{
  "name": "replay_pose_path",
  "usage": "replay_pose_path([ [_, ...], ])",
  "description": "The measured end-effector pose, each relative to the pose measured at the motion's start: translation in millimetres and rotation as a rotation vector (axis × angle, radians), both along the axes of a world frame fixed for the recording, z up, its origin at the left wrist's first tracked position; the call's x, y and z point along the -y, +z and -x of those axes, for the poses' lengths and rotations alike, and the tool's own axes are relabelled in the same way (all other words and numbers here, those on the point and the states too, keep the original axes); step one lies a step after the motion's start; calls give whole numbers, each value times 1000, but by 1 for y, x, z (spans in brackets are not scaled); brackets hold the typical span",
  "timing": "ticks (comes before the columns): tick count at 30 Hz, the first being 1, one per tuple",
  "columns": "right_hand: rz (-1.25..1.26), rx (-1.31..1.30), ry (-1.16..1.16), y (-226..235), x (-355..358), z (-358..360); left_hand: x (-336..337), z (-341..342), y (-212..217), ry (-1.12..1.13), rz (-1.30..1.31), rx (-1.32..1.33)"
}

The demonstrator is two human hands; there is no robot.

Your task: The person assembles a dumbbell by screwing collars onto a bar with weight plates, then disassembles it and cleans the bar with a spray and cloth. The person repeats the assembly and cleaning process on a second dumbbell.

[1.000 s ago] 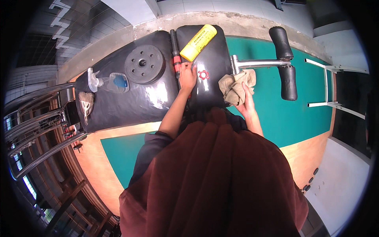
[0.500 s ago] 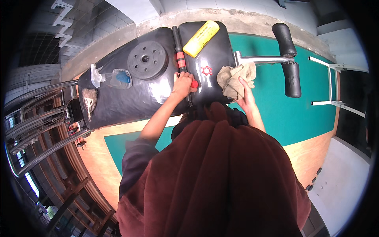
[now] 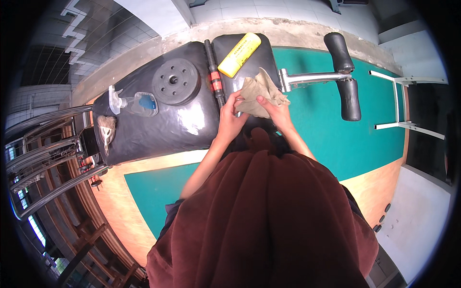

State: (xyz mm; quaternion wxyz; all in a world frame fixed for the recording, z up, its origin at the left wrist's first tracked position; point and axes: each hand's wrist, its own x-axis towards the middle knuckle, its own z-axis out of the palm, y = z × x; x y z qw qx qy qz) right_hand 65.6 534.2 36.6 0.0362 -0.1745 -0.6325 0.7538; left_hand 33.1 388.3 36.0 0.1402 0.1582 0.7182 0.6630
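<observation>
A crumpled beige cloth (image 3: 260, 96) is held up over the right-hand black pad. My right hand (image 3: 280, 116) grips its lower right side, the thumb lying on top. My left hand (image 3: 230, 119) is closed at the cloth's left edge; whether it also holds something small there is hidden. Just beyond my left hand lies a black dumbbell bar (image 3: 211, 62) with a red middle band, along the gap between the pads. Its near end is hidden by my hand. A yellow cylinder-shaped container (image 3: 239, 55) lies on the right-hand pad, above the cloth.
On the long black bench pad (image 3: 129, 139) lie a black weight plate (image 3: 176, 81), a clear spray bottle (image 3: 141, 104) and a brush (image 3: 106, 130). A chrome bar (image 3: 312, 77) with black foam rollers (image 3: 348, 99) juts out right. A white metal frame (image 3: 397, 101) stands on the green mat (image 3: 336, 144).
My left hand has left the bar and come right to the cloth. My right hand has brought the cloth left over the pad, covering the spot where the red star-shaped knob lay.
</observation>
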Motion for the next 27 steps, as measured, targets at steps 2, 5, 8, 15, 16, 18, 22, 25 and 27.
replay_pose_path([
  [2,95,24,-45,-1,1,1,0,1,-2,20,-69,98],
  [5,293,90,-90,0,1,1,-1,5,-7,9,-215,189],
  [8,548,159,-205,10,-4,3,0,11,-4,31,-411,444],
  [15,-91,-14,154,37,-15,6,7,12,30,-118,76,-29],
  [16,-91,41,178,37,-16,8,8,13,33,-154,120,-72],
  [18,13,77,144,35,-16,9,8,14,35,-228,116,19],
  [22,558,133,-25,26,-15,10,7,14,28,-192,-165,262],
  [25,791,95,-36,23,-12,6,8,14,23,30,-402,579],
  [27,631,49,-70,23,-10,3,8,13,23,18,-341,437],
])
